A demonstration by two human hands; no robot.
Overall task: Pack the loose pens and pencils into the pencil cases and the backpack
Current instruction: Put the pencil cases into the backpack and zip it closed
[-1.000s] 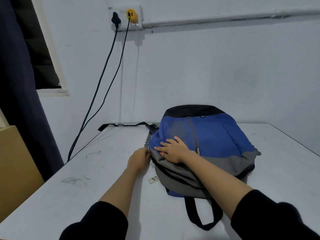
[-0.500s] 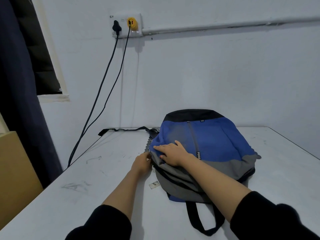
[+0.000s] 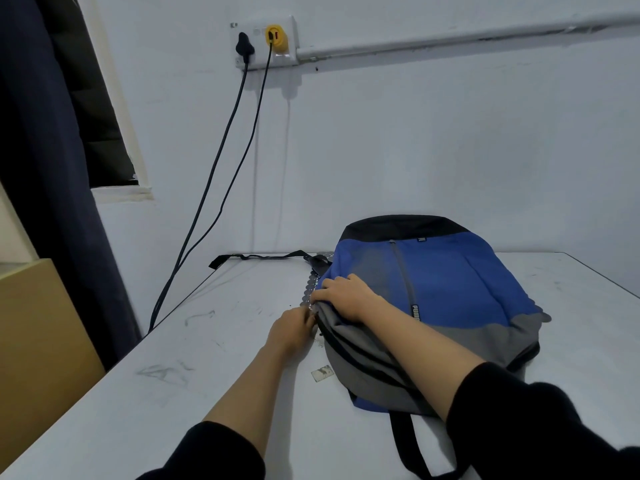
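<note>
While you work at the bag's near-left edge, only one view is available, so the findings are filed under it.

Head view. The backpack [image 3: 450,299] lies flat on the counter [image 3: 207,393], right of centre in the frame, with its carry loop [image 3: 412,448] trailing toward the lower edge. Your right hand [image 3: 346,299] rests on the blue panel. A second ago its fingers lay spread flat on the fabric; they now bend over the bag's left edge and grip it at the blue-grey seam. Your left hand [image 3: 294,327] has closed in from the left and sits just beneath the right one, touching the bag. Its fingers are bunched together in a pinch at the dark zip line. A small glint shows there, but I cannot tell whether it is the zip pull. The backpack itself has not shifted on the counter.

Assessment: one hand braces the fabric while the other pulls, which reads as working the zip. Whether it is opening or closing cannot be settled from here.

No loose pens, pencils or pencil cases are visible on the counter. My judgement is that packing is largely done, though the contents are hidden.

Also noted:
- A grey scalloped strip [image 3: 309,289] shows from under the bag's left side; its nature is unclear.
- A small scrap [image 3: 322,373] lies just beside the bag.
</note>
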